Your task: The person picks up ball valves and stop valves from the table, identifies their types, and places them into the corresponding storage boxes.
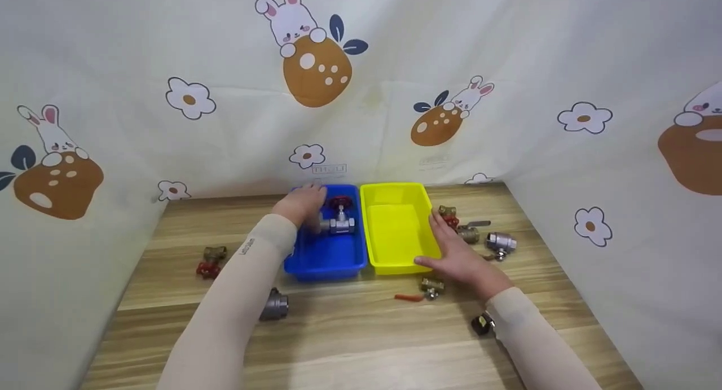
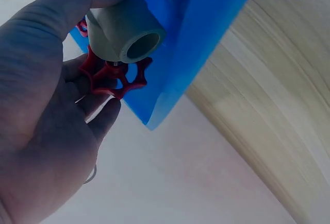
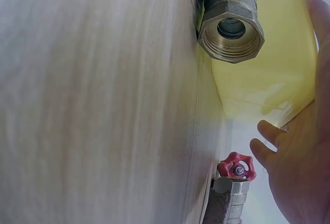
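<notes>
The left hand (image 1: 303,202) pinches a valve (image 2: 121,33) with a pale body and a red handwheel, its thumb laid over the body and its other fingers behind and below the wheel. Hand and valve are at the left side of the blue tray (image 1: 327,260), just beside a silver valve (image 1: 341,226) inside that tray. The right hand (image 1: 457,257) is well apart from the held valve, along the right side of the yellow tray (image 1: 397,237), fingers extended and thumb spread toward the near corner.

From the head view the held valve is mostly hidden behind the left hand and blurred; it seems to be within the tray's rim, though I cannot tell whether it touches the tray's floor. In the left wrist view the thumb covers the top of its body.

On the tabletop (image 1: 350,345), the left forearm partly covers a grey fitting (image 1: 275,306), and the right forearm partly covers a black-handled piece (image 1: 482,324). In the right wrist view, a brass valve (image 3: 232,33) is cut off by the upper edge.
</notes>
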The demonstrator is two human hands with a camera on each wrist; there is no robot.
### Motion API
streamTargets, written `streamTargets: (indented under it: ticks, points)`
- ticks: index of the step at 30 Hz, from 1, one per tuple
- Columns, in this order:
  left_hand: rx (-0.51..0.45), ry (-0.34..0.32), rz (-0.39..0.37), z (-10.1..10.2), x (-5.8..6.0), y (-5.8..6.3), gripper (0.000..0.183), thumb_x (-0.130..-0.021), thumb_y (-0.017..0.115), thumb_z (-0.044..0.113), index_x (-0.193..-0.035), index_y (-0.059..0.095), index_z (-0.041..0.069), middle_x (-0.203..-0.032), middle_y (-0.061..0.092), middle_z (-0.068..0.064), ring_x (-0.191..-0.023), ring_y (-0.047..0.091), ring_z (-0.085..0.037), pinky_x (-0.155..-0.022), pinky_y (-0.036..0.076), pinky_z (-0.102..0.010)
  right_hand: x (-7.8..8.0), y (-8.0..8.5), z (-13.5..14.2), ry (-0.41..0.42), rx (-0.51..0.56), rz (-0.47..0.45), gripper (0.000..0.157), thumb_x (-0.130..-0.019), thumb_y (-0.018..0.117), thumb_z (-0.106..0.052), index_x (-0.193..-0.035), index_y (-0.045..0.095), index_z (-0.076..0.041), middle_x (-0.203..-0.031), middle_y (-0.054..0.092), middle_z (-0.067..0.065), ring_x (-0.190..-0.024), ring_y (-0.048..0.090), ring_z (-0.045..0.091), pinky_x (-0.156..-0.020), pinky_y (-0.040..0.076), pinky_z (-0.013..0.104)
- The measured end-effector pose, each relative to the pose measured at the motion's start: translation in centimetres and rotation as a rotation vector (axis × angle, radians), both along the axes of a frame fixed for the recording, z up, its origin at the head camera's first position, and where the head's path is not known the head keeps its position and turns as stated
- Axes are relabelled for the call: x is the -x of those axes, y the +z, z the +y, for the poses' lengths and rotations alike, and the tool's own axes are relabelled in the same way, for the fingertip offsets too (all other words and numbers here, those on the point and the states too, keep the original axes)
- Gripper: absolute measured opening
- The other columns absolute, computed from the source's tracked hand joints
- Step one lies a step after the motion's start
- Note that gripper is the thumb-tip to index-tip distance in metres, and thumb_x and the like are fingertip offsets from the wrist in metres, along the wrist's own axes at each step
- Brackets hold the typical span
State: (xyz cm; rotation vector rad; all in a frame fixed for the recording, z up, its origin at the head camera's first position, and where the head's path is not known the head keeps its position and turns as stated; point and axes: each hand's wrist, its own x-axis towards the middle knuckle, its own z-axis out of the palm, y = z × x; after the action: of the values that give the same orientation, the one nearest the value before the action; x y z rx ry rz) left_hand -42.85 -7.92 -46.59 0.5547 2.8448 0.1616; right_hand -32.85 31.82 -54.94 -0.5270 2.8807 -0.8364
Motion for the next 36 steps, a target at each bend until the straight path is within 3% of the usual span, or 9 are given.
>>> streamTargets:
  ticks: [7,13,24,29,36]
  points:
    - [-0.009,0.024,-0.019,0.0,0.2,-0.5,0.086,-0.091,0.090,0.019,-0.160,0.044,-0.002,-0.163,0.049,-0.025,-0.153,0.044,-0.044,-0.129,0.034,-0.064,0.1,-0.1,0.1,-0.005,0.005,-0.005,0.117,-0.100,0.075,-0.063,-0.179,0.005,-0.014,-0.184,-0.013,-0.006,-0.169,0.009,0.041,-0.130,0.017,0.068]
    - [0.032,-0.010,-0.013,-0.1,0.1,-0.9,0.077,-0.091,0.084,0.018,-0.155,0.049,-0.005,-0.160,0.052,-0.027,-0.154,0.043,-0.045,-0.131,0.032,-0.060,0.1,-0.1,0.0,0.016,-0.009,0.022,0.116,-0.101,0.075,-0.061,-0.178,0.006,-0.008,-0.186,-0.009,0.005,-0.168,0.011,0.045,-0.129,0.019,0.070]
    - [0.047,0.070,-0.062,0.7,0.0,-0.5,0.088,-0.089,0.090,0.016,-0.162,0.043,-0.003,-0.167,0.045,-0.027,-0.159,0.036,-0.046,-0.131,0.028,-0.063,0.1,0.0,-0.1,0.005,-0.011,0.014,0.120,-0.098,0.073,-0.068,-0.179,0.004,-0.012,-0.184,-0.012,-0.004,-0.168,0.011,0.044,-0.130,0.018,0.069]
    - [0.070,0.062,-0.045,1.1,-0.1,-0.3,0.088,-0.090,0.089,0.015,-0.161,0.042,-0.006,-0.165,0.047,-0.029,-0.158,0.038,-0.047,-0.131,0.029,-0.063,0.1,0.1,-0.2,-0.009,-0.019,-0.001,0.126,-0.093,0.067,-0.082,-0.179,0.003,-0.017,-0.183,-0.014,-0.009,-0.168,0.013,0.043,-0.129,0.021,0.069]
    - [0.103,0.021,-0.010,1.4,0.0,-0.6,0.089,-0.087,0.090,0.014,-0.158,0.044,-0.010,-0.158,0.051,-0.031,-0.153,0.044,-0.049,-0.129,0.034,-0.062,-0.1,0.1,-0.1,-0.013,-0.013,-0.008,0.127,-0.092,0.066,-0.085,-0.179,0.003,-0.017,-0.183,-0.015,-0.009,-0.168,0.012,0.044,-0.128,0.020,0.070]
